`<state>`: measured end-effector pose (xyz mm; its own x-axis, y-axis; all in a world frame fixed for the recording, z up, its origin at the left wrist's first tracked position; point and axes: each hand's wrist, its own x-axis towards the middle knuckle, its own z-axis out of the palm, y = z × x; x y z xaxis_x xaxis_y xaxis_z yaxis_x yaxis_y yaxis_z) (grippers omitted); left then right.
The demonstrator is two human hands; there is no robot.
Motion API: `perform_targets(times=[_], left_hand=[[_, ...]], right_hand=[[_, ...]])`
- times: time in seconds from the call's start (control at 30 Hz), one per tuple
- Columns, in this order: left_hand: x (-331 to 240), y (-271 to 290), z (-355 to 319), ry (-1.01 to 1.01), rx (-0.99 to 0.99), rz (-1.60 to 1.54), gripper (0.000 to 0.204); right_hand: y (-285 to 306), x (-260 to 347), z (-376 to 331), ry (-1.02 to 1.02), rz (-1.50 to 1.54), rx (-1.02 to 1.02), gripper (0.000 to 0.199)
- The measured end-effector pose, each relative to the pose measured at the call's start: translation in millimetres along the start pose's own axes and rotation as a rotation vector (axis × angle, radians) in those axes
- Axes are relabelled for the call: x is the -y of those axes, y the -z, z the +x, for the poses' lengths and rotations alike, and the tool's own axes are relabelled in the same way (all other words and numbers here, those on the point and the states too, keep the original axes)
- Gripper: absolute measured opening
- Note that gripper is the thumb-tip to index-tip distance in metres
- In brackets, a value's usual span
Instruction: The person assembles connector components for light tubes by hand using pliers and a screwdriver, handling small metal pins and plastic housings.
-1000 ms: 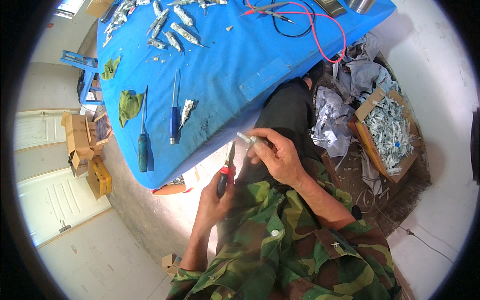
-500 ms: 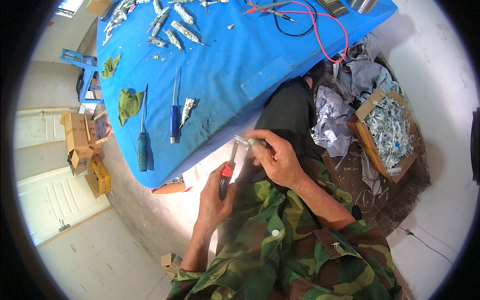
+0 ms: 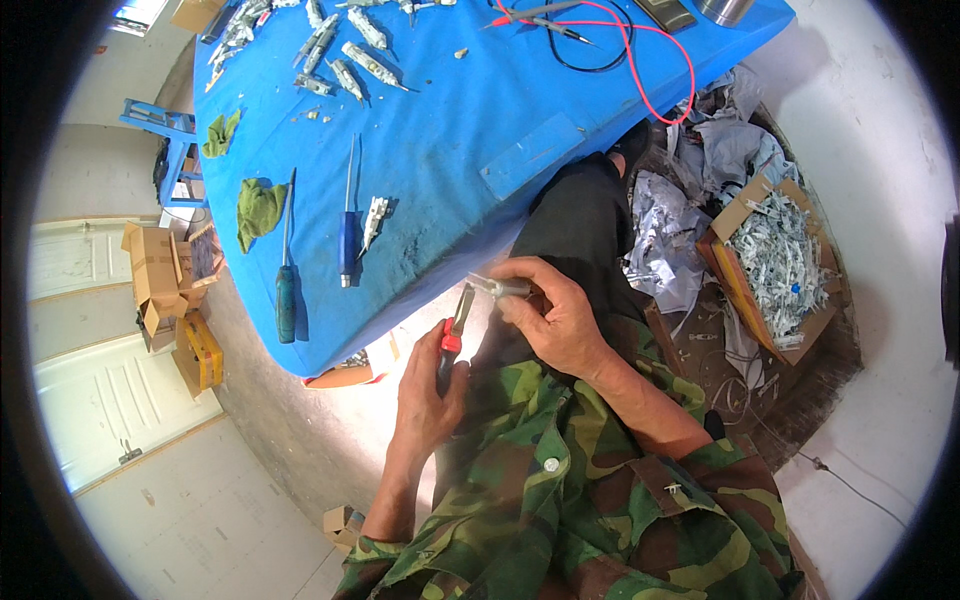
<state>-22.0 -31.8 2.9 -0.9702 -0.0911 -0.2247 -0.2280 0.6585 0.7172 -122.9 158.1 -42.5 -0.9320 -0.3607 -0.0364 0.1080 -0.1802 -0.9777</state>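
Note:
My left hand [image 3: 425, 395] grips red-and-black-handled pliers [image 3: 455, 330], jaws pointing up toward a small grey metal part [image 3: 497, 288]. My right hand [image 3: 550, 315] pinches that part between fingers and thumb, just below the edge of the blue table [image 3: 470, 150]. The pliers' tip touches or nearly touches the part's left end. Both hands sit over my lap, in camouflage sleeves.
On the table lie two blue-handled screwdrivers [image 3: 286, 290] [image 3: 346, 240], a small metal piece [image 3: 374, 217], green rags [image 3: 258, 208], several grey parts [image 3: 345, 60] at the far edge, and red and black probe leads [image 3: 620, 40]. A cardboard box of parts [image 3: 780, 260] and crumpled paper [image 3: 690, 190] sit at right.
The pliers' tip has moved up and right, closing on the part held by my right hand. The hands stay nearly in place.

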Motion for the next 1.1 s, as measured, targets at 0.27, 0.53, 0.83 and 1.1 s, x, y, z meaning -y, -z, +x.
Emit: perform_targets(times=[0.27, 0.53, 0.83, 1.1], left_hand=[[1, -5, 1, -0.048, -0.021, -0.002, 0.058], [13, -8, -5, -0.163, -0.091, 0.269, 0.065], [3, -3, 0, -0.122, -0.089, 0.162, 0.061], [3, -5, 1, -0.127, -0.093, 0.164, 0.058]], right_hand=[[-1, -3, -1, -0.005, 0.064, 0.001, 0.027], [0, -4, -1, 0.0, 0.095, -0.02, 0.028], [-3, -4, -2, -0.022, 0.177, -0.032, 0.028], [-3, -7, 0, -0.038, 0.142, -0.03, 0.025]])
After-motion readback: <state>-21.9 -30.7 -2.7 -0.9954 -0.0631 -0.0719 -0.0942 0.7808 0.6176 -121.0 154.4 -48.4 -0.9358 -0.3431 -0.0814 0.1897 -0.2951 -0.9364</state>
